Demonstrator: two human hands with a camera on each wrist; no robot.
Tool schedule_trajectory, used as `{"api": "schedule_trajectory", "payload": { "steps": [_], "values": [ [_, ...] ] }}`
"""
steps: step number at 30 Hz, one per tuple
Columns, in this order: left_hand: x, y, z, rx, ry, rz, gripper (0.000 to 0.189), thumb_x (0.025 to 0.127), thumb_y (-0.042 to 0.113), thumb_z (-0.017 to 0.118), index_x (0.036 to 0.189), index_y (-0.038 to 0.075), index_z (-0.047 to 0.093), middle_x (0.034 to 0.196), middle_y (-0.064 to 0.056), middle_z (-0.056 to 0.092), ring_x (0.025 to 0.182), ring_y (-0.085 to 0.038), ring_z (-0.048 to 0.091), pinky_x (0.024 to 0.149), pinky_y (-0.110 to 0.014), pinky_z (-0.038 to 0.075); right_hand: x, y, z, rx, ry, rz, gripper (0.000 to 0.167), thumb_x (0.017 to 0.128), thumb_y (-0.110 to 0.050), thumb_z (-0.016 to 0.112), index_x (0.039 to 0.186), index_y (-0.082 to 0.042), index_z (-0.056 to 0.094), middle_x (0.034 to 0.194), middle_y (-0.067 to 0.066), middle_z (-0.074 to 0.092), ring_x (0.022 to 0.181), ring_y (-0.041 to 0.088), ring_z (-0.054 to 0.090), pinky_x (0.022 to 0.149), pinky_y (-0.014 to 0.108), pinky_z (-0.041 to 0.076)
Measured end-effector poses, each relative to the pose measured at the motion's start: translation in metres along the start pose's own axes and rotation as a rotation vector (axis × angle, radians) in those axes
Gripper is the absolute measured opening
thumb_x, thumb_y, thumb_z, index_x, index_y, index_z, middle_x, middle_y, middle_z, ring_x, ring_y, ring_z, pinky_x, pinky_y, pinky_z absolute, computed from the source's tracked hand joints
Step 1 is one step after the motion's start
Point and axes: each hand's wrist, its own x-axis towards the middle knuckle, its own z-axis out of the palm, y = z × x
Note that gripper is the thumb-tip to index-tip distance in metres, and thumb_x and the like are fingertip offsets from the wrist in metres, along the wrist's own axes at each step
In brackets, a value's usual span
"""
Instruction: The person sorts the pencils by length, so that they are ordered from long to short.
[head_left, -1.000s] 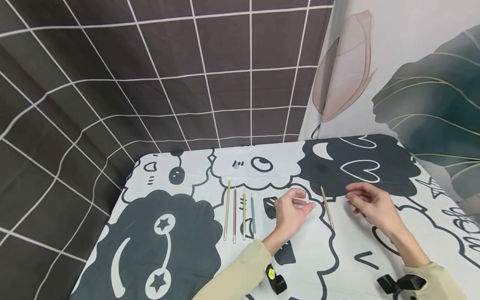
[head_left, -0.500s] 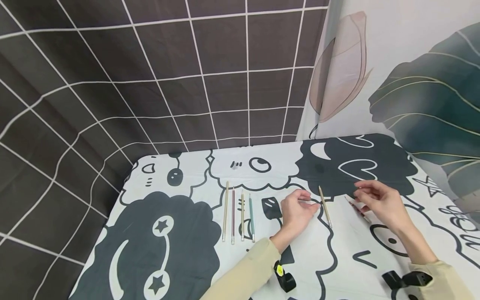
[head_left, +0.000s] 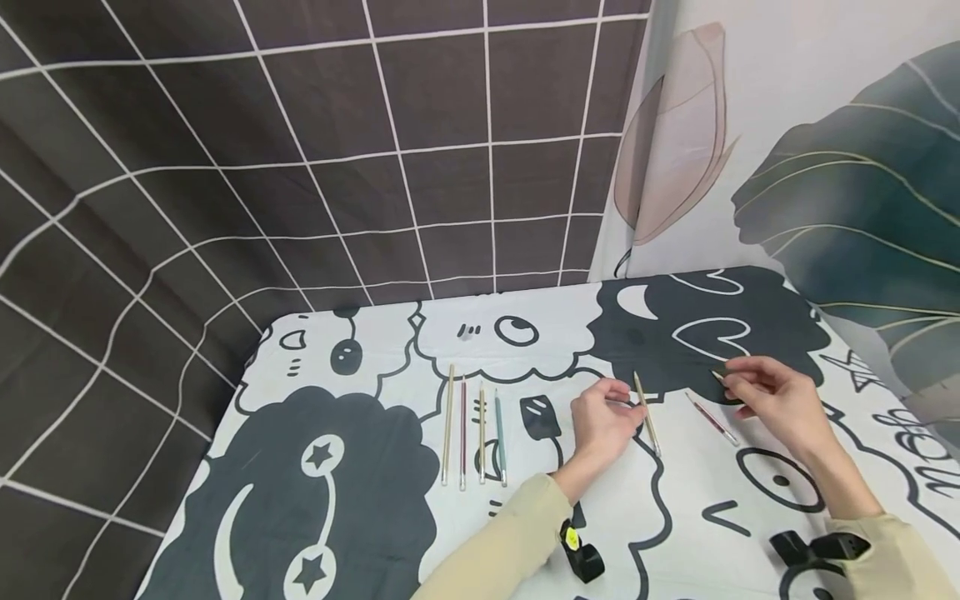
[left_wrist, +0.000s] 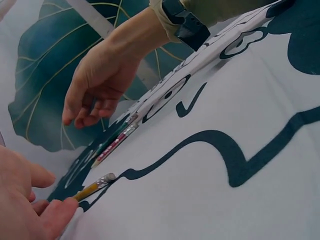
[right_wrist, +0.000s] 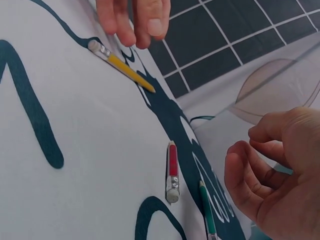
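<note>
Head view: My left hand [head_left: 606, 421] is slack, thumb and fingers parted, fingertips over a slim yellow wooden pencil with silver ferrule and pale eraser [head_left: 650, 427]; contact unclear from here. It lies aslant on the black-and-white cartoon-printed cloth [head_left: 622, 517]. A slim red wooden pencil [head_left: 712, 418] lies to its right, near my right hand [head_left: 776, 404]. A pencil tip [head_left: 717, 376] shows by my right fingertips. Well to the left, side by side: a long tan pencil [head_left: 448, 425], a dark-red pencil [head_left: 462, 433], a shorter tan pencil [head_left: 482, 437] and a teal pencil [head_left: 500, 437].

Left wrist view: Eraser end of the yellow pencil protrudes past my left fingers, which hide the rest. Estimate: light, stiff, shaft slightly slick, liable to roll. Best hold: mid-shaft pinch, thumb opposing two fingers.

Right wrist view: Gap between left fingertips and yellow pencil, so nothing gripped. My right fingers are loosely curled, thumb close by, no object visible between them. A slim green wooden pencil with metal ferrule [right_wrist: 207, 207] lies near the red one. Judged equally light; sharpened point probably the fragile part, so keep pressure off it. Lifting by the eraser would likely tip it.
</note>
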Motion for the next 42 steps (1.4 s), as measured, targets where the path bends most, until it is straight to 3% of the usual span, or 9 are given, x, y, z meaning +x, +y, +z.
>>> {"api": "schedule_trajectory", "payload": {
  "steps": [8,23,34,42],
  "values": [
    [-0.004,-0.005,0.009,-0.002,0.013,0.033,0.022,0.069,-0.003,0.085,0.084,0.006,0.071,0.073,0.000,0.069,0.063,0.003,0.059,0.061,-0.013,0.047,0.001,0.004,-0.003,-0.005,0.014,0.032,0.030,0.096,-0.005,0.063,0.120,0.011,0.056,0.086,-0.005,0.067,0.070,0.005,0.064,0.054,0.023,0.054],
    [-0.006,-0.004,0.015,0.233,0.001,0.103,0.026,0.067,0.008,0.090,0.088,0.010,0.074,0.078,0.007,0.065,0.066,0.004,0.052,0.064,-0.014,0.041,0.001,0.009,-0.005,-0.037,0.026,0.058,0.031,0.096,-0.007,0.063,0.122,0.009,0.058,0.083,-0.018,0.062,0.070,0.003,0.062,0.054,0.022,0.053],
    [-0.006,-0.005,0.019,0.275,0.004,0.089,0.025,0.067,0.012,0.090,0.088,0.011,0.076,0.078,0.009,0.065,0.067,0.002,0.053,0.062,-0.014,0.040,0.001,0.010,-0.004,-0.004,0.026,0.046,0.031,0.096,-0.008,0.064,0.120,0.010,0.057,0.084,-0.006,0.067,0.069,0.005,0.064,0.054,0.023,0.054],
    [-0.006,-0.004,0.021,0.338,0.017,0.102,0.025,0.068,0.015,0.090,0.087,0.012,0.075,0.080,0.008,0.065,0.075,-0.004,0.060,0.065,-0.018,0.043,0.000,0.008,-0.004,-0.016,0.023,0.050,0.032,0.097,-0.009,0.063,0.121,0.010,0.057,0.084,-0.009,0.065,0.069,0.005,0.063,0.054,0.023,0.053]
  ]
}}
